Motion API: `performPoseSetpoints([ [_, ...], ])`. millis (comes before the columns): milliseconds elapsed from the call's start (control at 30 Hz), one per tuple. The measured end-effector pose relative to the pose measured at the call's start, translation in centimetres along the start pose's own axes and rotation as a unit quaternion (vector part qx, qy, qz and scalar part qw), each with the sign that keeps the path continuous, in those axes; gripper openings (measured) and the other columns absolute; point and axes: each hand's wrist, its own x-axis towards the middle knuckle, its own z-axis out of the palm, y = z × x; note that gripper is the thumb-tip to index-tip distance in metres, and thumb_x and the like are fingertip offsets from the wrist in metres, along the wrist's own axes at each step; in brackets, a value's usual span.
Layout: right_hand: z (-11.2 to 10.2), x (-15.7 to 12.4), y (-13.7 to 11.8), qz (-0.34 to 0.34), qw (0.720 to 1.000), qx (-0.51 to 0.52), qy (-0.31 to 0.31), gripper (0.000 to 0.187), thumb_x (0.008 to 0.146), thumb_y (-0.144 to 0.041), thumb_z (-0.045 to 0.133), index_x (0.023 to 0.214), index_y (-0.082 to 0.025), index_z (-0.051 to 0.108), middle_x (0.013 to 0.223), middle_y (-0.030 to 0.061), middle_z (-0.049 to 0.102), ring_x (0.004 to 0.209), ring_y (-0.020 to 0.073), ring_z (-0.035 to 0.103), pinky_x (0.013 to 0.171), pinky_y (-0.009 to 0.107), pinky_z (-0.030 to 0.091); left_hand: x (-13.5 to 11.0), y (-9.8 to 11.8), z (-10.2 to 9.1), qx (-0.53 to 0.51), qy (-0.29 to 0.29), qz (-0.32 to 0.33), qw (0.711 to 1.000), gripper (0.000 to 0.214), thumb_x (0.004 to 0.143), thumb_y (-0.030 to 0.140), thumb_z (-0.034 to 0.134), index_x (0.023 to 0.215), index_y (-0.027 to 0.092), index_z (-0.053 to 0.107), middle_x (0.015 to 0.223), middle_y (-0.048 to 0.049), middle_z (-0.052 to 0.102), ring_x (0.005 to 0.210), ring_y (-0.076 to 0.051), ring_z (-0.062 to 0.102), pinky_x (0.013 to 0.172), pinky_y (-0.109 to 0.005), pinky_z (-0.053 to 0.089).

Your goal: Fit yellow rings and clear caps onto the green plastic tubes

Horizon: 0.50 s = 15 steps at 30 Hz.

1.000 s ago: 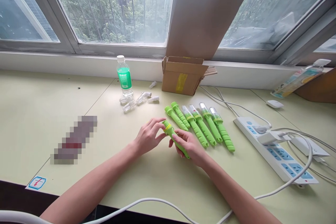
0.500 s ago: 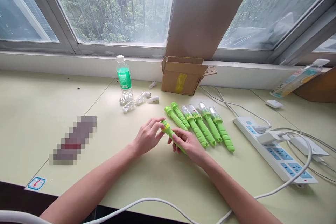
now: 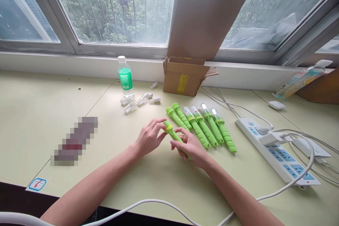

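My left hand (image 3: 151, 136) pinches a green plastic handle (image 3: 173, 135) close to its threaded end, where a yellow ring sits. Around the lower part of the same handle curls my right hand (image 3: 191, 147), hiding some of it, with the index finger bent above. To the right lie two more bare threaded green handles (image 3: 180, 117) and several green handles with clear caps (image 3: 208, 127), side by side. Beyond my left hand are several loose clear plastic caps (image 3: 130, 106) and small white-ended clear pieces (image 3: 155, 100).
A water bottle (image 3: 125, 79) stands behind the clear caps, left of an opened cardboard box (image 3: 182, 79). At right, a white power strip (image 3: 275, 152) has plugs and cables. A white cable (image 3: 148, 201) crosses the table's front edge. A blurred-out object (image 3: 75, 143) lies left.
My right hand's fingers have shifted on the green handle, with the index finger lifting and the thumb moving. The left hand stays at the threaded end.
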Motion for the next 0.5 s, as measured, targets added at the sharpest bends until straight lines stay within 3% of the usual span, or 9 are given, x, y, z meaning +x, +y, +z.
performPoseSetpoints([
  [133,0.22,0.0,-0.04,-0.004,1.0,0.008,0.015,0.035,0.078,-0.043,0.069,0.097,-0.023,0.048,0.077,-0.0028,0.062,0.037,0.0058,0.044,0.033,0.019,0.029,-0.08,0.0,0.05,0.004,0.003,-0.007,1.0,0.013,0.085,0.018,0.06,0.092,0.02,0.049,0.113,-0.0101,0.064,0.1,-0.021,0.065,0.075,-0.032,0.056],
  [267,0.16,0.13,-0.26,-0.034,0.999,0.001,0.016,0.03,0.082,-0.045,0.064,0.095,-0.02,0.054,0.082,0.0014,0.063,0.049,0.0093,0.054,0.042,0.021,0.038,-0.12,-0.06,0.1,0.014,-0.007,-0.008,1.0,0.013,0.085,0.017,0.058,0.093,0.02,0.049,0.114,-0.0109,0.063,0.101,-0.021,0.064,0.074,-0.032,0.056],
  [500,0.03,0.05,-0.61,-0.044,0.999,-0.01,0.004,0.037,0.088,-0.053,0.052,0.086,-0.018,0.06,0.079,0.0037,0.061,0.057,0.0128,0.056,0.048,0.025,0.044,-0.06,-0.1,-0.12,0.038,0.003,0.006,0.999,0.009,0.087,0.012,0.053,0.09,0.02,0.05,0.113,-0.0088,0.064,0.097,-0.019,0.064,0.073,-0.03,0.055],
])
